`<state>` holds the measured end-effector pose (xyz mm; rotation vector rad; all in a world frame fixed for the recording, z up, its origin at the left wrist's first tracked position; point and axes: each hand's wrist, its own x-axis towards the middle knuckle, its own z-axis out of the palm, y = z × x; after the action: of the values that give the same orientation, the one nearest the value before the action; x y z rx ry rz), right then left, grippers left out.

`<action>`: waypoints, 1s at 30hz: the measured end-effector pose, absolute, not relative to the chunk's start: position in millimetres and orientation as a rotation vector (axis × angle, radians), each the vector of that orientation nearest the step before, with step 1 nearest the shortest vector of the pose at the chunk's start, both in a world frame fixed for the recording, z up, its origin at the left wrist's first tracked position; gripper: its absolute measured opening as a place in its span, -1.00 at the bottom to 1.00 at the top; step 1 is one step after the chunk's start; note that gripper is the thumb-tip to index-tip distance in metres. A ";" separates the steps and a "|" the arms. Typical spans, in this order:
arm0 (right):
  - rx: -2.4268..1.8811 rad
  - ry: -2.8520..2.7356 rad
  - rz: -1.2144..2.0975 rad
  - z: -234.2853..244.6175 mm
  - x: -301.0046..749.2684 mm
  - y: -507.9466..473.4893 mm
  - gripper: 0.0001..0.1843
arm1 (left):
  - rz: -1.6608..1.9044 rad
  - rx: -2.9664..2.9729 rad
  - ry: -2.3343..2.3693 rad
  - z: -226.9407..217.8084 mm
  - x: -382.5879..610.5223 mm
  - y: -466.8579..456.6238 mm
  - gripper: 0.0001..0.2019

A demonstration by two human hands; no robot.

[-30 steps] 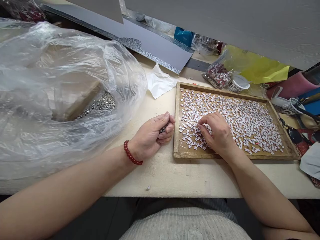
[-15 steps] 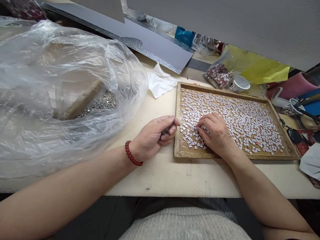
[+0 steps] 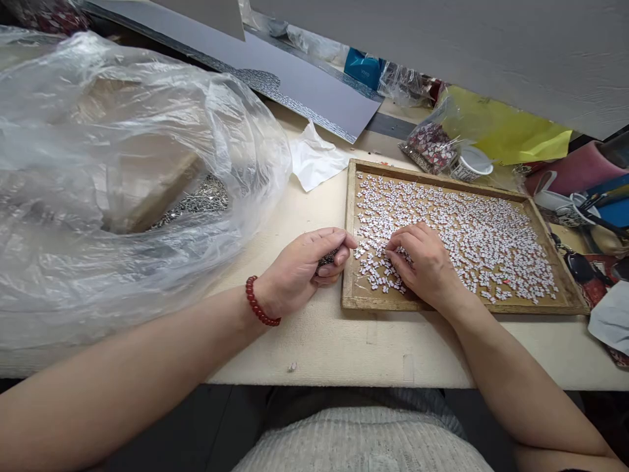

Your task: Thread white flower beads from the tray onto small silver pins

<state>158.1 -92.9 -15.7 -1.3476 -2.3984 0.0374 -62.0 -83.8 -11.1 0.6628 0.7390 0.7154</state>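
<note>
My left hand [image 3: 314, 259], with a red bead bracelet [image 3: 260, 303] at the wrist, is closed around a clump of small dark metal pieces [image 3: 326, 257]. Its fingertips are by the left rim of a shallow wooden tray [image 3: 348, 262]. Over the left part of that tray, my right hand [image 3: 420, 259] is closed with thumb and forefinger together. Whatever its fingertips hold is too small to make out. Many small white bow-shaped pieces [image 3: 481, 229] are spread across the tray around it.
On the left, a big clear plastic bag [image 3: 236, 131] holds a brown block and loose metal pieces [image 3: 201, 200]. White tissue [image 3: 314, 157] lies behind the tray. Paper cups [image 3: 472, 162], a yellow sheet [image 3: 521, 134] and sunglasses [image 3: 577, 267] stand or lie beyond and right of it.
The left fingers have shifted very slightly to the right at the tray's rim. My right hand stays in practically the same place.
</note>
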 end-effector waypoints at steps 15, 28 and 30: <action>-1.345 -2.395 0.052 -16.4 158.0 -93.0 -0.92 | 0.715 0.656 0.743 -10.9 -62.0 -83.4 -0.83; -1.346 -2.395 0.059 -16.2 157.8 -92.7 -0.90 | 0.708 0.662 0.747 -10.7 -62.5 -83.4 -0.82; -1.347 -2.396 0.061 -16.4 157.9 -92.8 -0.91 | 0.711 0.660 0.746 -10.8 -62.6 -83.4 -0.83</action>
<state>157.9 -92.8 -16.4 -1.3466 -2.3960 0.0607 -62.6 -83.4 -10.8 0.6602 0.7464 0.7107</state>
